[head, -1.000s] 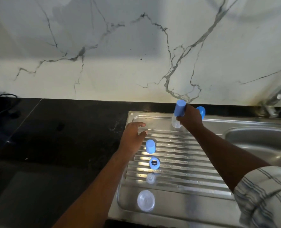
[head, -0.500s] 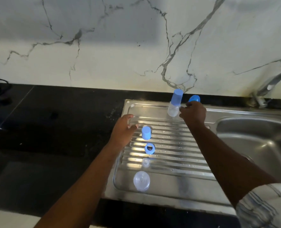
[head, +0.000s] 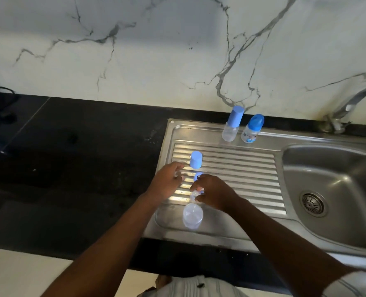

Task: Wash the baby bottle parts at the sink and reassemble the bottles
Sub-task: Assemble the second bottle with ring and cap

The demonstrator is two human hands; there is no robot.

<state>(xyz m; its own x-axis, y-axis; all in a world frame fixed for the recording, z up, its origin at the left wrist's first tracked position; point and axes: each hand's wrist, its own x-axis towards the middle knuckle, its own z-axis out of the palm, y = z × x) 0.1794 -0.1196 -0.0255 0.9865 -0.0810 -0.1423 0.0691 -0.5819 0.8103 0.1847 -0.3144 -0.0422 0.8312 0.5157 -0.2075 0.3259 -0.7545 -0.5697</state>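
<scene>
Two assembled baby bottles stand at the back of the steel drainboard (head: 242, 168): one with a tall blue cap (head: 231, 126), one with a rounded blue cap (head: 251, 130). A loose blue cap (head: 196, 160) stands on the ribs at the left. Just below it a blue ring (head: 197, 175) is half hidden by my right hand (head: 213, 194), whose thumb and fingers pinch a small clear nipple (head: 193, 196). A clear bottle body (head: 192, 215) sits close to the front edge. My left hand (head: 167, 182) hovers beside the ring with relaxed fingers, holding nothing.
The sink bowl (head: 332, 189) with its drain strainer (head: 312, 203) lies to the right, and the tap (head: 349, 106) rises at the back right. Black countertop (head: 81, 157) stretches left, with a dark cable at the far left. A marble wall stands behind.
My right hand let go of the tall-capped bottle at the back and came down to the clear nipple. My left hand drew slightly nearer to the ring.
</scene>
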